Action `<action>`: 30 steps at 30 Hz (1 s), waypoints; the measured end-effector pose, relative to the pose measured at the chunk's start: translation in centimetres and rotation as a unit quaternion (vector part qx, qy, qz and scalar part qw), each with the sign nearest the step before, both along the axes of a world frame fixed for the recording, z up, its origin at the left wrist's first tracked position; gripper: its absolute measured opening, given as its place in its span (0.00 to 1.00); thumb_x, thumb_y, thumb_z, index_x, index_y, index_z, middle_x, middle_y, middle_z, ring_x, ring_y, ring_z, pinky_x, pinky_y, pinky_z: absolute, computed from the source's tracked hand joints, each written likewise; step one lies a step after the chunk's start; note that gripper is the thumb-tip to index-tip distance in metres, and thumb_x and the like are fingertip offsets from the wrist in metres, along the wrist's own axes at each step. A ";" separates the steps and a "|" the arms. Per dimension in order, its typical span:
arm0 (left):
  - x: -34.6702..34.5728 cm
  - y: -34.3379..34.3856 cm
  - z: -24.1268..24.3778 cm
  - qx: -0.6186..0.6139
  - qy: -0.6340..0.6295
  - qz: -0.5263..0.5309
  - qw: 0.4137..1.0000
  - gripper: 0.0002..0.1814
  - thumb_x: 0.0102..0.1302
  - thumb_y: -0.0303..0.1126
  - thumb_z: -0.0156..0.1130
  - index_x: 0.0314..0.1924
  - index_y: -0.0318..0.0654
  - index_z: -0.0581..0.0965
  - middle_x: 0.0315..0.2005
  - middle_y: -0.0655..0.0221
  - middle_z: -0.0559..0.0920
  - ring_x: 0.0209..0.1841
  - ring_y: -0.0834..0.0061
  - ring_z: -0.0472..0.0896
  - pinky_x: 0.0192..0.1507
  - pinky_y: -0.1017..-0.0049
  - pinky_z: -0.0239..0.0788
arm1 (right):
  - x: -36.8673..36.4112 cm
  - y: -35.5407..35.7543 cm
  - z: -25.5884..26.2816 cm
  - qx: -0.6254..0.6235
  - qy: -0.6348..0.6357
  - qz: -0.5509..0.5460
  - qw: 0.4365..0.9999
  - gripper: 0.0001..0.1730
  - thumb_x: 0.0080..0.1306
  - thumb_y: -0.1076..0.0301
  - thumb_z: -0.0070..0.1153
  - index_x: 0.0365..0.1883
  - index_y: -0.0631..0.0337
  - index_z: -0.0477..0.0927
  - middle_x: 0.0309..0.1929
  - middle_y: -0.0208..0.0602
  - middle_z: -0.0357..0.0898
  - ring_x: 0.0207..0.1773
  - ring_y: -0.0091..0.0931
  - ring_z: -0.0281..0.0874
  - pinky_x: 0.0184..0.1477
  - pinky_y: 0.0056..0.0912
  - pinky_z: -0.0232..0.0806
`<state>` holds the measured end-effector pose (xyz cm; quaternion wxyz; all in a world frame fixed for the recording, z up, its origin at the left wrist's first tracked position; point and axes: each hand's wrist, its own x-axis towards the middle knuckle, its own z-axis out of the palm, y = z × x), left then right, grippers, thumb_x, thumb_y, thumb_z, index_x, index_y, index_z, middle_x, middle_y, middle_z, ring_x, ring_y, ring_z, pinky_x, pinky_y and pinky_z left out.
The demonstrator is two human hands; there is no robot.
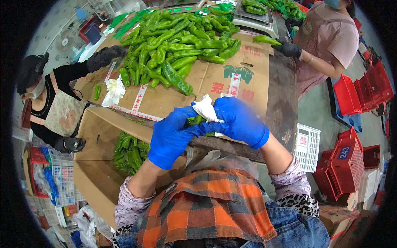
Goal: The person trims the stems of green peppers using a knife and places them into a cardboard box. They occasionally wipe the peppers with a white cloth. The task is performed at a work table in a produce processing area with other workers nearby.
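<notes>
Both my hands wear blue gloves and meet at the table's near edge. My left hand (pixel 173 133) grips a green pepper (pixel 195 120), mostly hidden by the fingers. A crumpled white cloth or tissue (pixel 205 109) is pressed against that pepper by my right hand (pixel 240 121). Just beyond my hands lies a heap of long green peppers (pixel 183 46) on flattened cardboard (pixel 211 77). One large pepper (pixel 176 77) lies at the heap's near side. Below my left hand, an open cardboard box (pixel 102 133) holds more green peppers (pixel 131 153).
A co-worker's gloved hand (pixel 108 55) reaches to the heap from the left. At the right, another co-worker's gloved hand (pixel 288 48) holds a pepper (pixel 266 39). A weighing scale (pixel 257 23) stands at the back; a second white wad (pixel 114 90) lies left. Red crates (pixel 342 164) stand right.
</notes>
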<state>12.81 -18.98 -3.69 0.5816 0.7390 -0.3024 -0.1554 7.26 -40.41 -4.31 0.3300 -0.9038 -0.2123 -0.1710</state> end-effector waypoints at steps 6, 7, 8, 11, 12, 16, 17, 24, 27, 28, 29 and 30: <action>-0.7 -0.6 1.1 -0.057 0.047 -0.046 0.996 0.23 0.61 0.12 0.59 0.56 0.36 0.75 0.54 0.63 0.77 0.51 0.75 0.79 0.46 0.75 0.78 | -0.4 -0.6 0.1 0.171 0.152 -0.136 0.964 0.19 0.61 0.54 0.66 0.40 0.59 0.81 0.34 0.42 0.81 0.36 0.35 0.80 0.38 0.34 0.69; -0.5 -0.6 1.1 -0.070 0.057 -0.049 0.995 0.23 0.61 0.11 0.58 0.56 0.36 0.75 0.56 0.63 0.77 0.53 0.74 0.78 0.47 0.75 0.78 | 0.0 -0.3 1.0 0.166 0.130 -0.154 0.965 0.19 0.61 0.53 0.66 0.41 0.59 0.82 0.35 0.43 0.81 0.35 0.38 0.80 0.37 0.34 0.70; -0.2 -0.5 0.8 -0.086 0.056 -0.045 0.994 0.23 0.62 0.10 0.56 0.56 0.35 0.75 0.57 0.63 0.76 0.55 0.73 0.77 0.48 0.74 0.79 | -0.2 -0.2 3.1 0.153 0.222 -0.232 0.935 0.18 0.63 0.57 0.64 0.44 0.60 0.82 0.36 0.43 0.83 0.36 0.33 0.82 0.38 0.32 0.71; 0.8 0.1 0.7 -0.122 0.068 -0.044 0.989 0.24 0.60 0.09 0.57 0.56 0.34 0.74 0.60 0.62 0.74 0.60 0.70 0.75 0.51 0.71 0.78 | 0.0 -2.6 1.1 0.434 0.147 -0.271 0.847 0.15 0.66 0.60 0.61 0.46 0.61 0.81 0.36 0.38 0.84 0.34 0.27 0.81 0.35 0.30 0.69; 1.0 0.3 0.8 -0.122 0.082 -0.041 0.988 0.25 0.58 0.09 0.60 0.56 0.34 0.74 0.60 0.61 0.75 0.60 0.68 0.75 0.52 0.70 0.77 | -0.1 -2.5 1.3 0.436 0.129 -0.258 0.853 0.15 0.66 0.61 0.61 0.46 0.61 0.81 0.36 0.39 0.84 0.33 0.28 0.81 0.34 0.30 0.69; 1.0 0.0 1.5 -0.153 0.141 -0.057 0.977 0.26 0.62 0.06 0.50 0.59 0.34 0.74 0.62 0.63 0.73 0.61 0.69 0.74 0.53 0.71 0.77 | -1.1 -1.2 1.6 0.077 -0.061 -0.180 0.979 0.21 0.61 0.54 0.66 0.42 0.61 0.79 0.34 0.45 0.77 0.36 0.42 0.79 0.37 0.39 0.69; 0.9 -0.1 1.8 -0.114 0.098 -0.041 0.988 0.26 0.62 0.07 0.51 0.59 0.33 0.74 0.62 0.63 0.73 0.60 0.69 0.74 0.53 0.71 0.77 | -1.5 -0.1 2.1 0.031 -0.070 -0.132 0.988 0.24 0.60 0.50 0.65 0.43 0.61 0.78 0.35 0.45 0.76 0.38 0.44 0.78 0.40 0.45 0.69; 1.6 -1.6 0.6 -0.066 0.090 -0.005 0.994 0.25 0.61 0.10 0.56 0.59 0.33 0.74 0.54 0.65 0.79 0.49 0.73 0.81 0.48 0.73 0.79 | -2.2 -2.0 0.5 0.314 0.327 -0.048 0.890 0.29 0.66 0.58 0.62 0.63 0.58 0.74 0.49 0.37 0.82 0.47 0.22 0.78 0.48 0.27 0.69; 2.1 -3.3 1.0 0.011 0.113 0.023 0.993 0.23 0.56 0.09 0.60 0.52 0.31 0.73 0.56 0.58 0.79 0.53 0.71 0.80 0.48 0.74 0.78 | -2.4 -2.6 -1.0 0.464 0.323 -0.050 0.823 0.25 0.69 0.62 0.60 0.62 0.61 0.75 0.46 0.25 0.81 0.44 0.14 0.73 0.46 0.20 0.69; 2.2 -3.6 1.0 0.010 0.125 0.021 0.992 0.23 0.57 0.09 0.60 0.52 0.31 0.73 0.56 0.59 0.79 0.52 0.71 0.80 0.47 0.74 0.79 | -2.6 -2.9 -0.8 0.476 0.336 -0.065 0.810 0.25 0.69 0.63 0.60 0.62 0.62 0.74 0.47 0.25 0.80 0.45 0.14 0.74 0.46 0.20 0.69; 2.2 -3.9 0.8 0.010 0.138 0.020 0.990 0.23 0.57 0.09 0.59 0.53 0.31 0.73 0.55 0.59 0.79 0.51 0.71 0.81 0.47 0.74 0.79 | -2.8 -3.2 -0.8 0.487 0.348 -0.081 0.797 0.25 0.69 0.63 0.60 0.62 0.63 0.74 0.48 0.25 0.80 0.45 0.14 0.74 0.46 0.21 0.69; 2.3 -4.2 0.6 -0.006 0.154 0.015 0.988 0.23 0.57 0.09 0.59 0.53 0.31 0.74 0.55 0.60 0.79 0.51 0.72 0.81 0.46 0.74 0.79 | -2.9 -3.5 -1.1 0.492 0.337 -0.080 0.798 0.26 0.69 0.64 0.59 0.64 0.64 0.72 0.50 0.27 0.80 0.46 0.16 0.74 0.48 0.23 0.70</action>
